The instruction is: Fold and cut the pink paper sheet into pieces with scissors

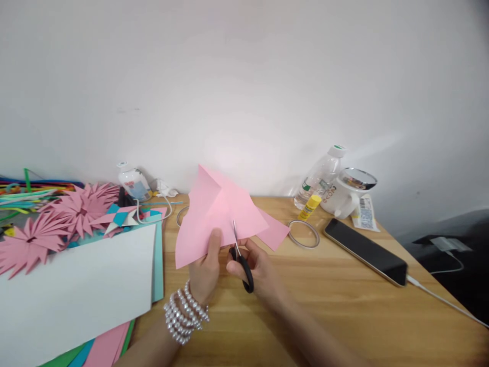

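Observation:
My left hand [205, 270], with a pearl bracelet on its wrist, pinches the lower edge of a folded pink paper [217, 209] held up above the wooden table [344, 300]. My right hand [256, 266] grips black-handled scissors [241, 262], fingers through the loops. The blades point up into the paper's bottom edge, just right of my left thumb. A pink flap sticks out to the right, behind the scissors.
Left lie a white sheet [76, 285] on coloured paper, pink paper flowers [57, 219] and coloured strips. At the back stand a glue bottle [133, 183], a water bottle [319, 176], a yellow glue stick [310, 207] and a white mug [349, 193]. A tape ring [303, 233] and a phone [364, 250] lie right.

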The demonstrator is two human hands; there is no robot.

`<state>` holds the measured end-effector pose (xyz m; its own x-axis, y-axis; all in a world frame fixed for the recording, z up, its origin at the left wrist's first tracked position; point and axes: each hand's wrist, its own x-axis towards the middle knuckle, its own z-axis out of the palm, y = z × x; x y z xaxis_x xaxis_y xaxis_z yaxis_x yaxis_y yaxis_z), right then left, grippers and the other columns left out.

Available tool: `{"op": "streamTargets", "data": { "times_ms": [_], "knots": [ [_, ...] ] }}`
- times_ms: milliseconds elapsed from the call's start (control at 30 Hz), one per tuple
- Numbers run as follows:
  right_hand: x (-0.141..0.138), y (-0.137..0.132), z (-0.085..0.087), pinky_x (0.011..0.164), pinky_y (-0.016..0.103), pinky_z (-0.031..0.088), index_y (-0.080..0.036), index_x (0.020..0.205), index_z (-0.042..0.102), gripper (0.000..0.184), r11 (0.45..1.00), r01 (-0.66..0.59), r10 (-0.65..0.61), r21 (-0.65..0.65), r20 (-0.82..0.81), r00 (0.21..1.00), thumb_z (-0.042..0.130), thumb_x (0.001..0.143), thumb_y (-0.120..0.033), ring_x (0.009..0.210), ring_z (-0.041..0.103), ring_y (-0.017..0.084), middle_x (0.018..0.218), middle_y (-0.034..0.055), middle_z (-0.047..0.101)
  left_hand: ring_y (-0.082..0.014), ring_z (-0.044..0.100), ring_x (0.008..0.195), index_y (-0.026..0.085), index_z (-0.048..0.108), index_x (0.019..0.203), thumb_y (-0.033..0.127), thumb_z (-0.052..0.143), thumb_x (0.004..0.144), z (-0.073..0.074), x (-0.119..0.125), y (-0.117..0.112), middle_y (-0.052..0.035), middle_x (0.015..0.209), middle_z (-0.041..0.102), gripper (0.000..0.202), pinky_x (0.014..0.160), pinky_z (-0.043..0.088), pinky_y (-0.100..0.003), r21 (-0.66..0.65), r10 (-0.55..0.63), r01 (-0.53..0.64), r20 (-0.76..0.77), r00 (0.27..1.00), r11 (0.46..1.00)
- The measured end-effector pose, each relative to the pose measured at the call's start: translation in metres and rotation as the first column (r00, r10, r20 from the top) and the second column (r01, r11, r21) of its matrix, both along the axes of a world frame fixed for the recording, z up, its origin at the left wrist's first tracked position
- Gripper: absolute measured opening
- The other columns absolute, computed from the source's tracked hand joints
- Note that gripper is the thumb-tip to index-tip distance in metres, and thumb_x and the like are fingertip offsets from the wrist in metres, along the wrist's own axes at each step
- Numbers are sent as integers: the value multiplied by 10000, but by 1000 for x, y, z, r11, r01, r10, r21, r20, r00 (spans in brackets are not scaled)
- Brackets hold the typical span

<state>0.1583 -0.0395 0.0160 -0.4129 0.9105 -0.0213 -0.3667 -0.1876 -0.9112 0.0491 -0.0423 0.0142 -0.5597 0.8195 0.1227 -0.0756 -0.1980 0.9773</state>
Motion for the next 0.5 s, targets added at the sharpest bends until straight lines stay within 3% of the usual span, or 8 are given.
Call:
{"op": "streamTargets", "data": {
  "times_ms": [500],
  "knots": [
    [-1,-2,3,490,207,297,-203,756,471,501,998,7,-7,-59,1,1000,832,476,-410,520,388,81,602,-60,485,-256,566,1111,168,595,1139,464,643,716,-2,1,1,-99,1137,654,518,1012,388,-383,25,52,-51,-32,998,998]
  ]
}}
